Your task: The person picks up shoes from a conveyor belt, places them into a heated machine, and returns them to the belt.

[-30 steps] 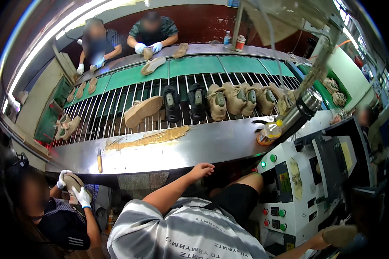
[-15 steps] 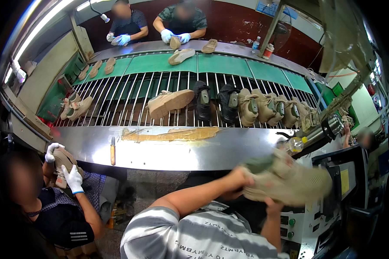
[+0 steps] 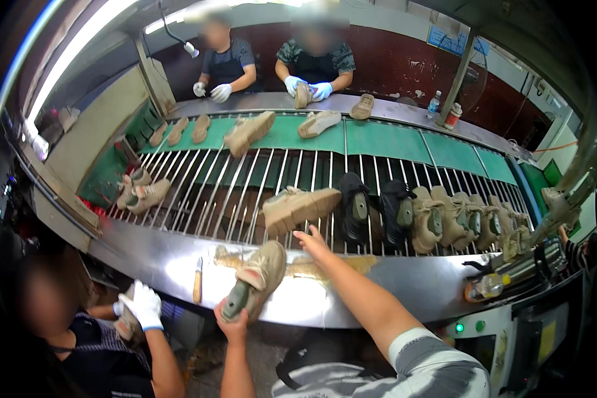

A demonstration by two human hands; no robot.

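Observation:
My left hand grips a beige lace-up shoe by its heel end, above the front metal ledge. The toe points up and away, and a green insole shows in the opening. My right hand is open, fingers stretched toward a second beige shoe that lies on its side on the rods, sole facing me. Whether the fingertips touch that sole, I cannot tell. Just right of it stand two black shoes, followed by a row of beige shoes.
A wooden-handled knife lies on the metal ledge, left of the held shoe. Beyond the rods runs a green belt with shoes and soles. Gloved co-workers handle shoes at left and across. A bottle sits at right.
The beige shoe has swung from the far right to over the ledge, now in my left hand alone. My right hand has let go and reaches forward. The view has shifted.

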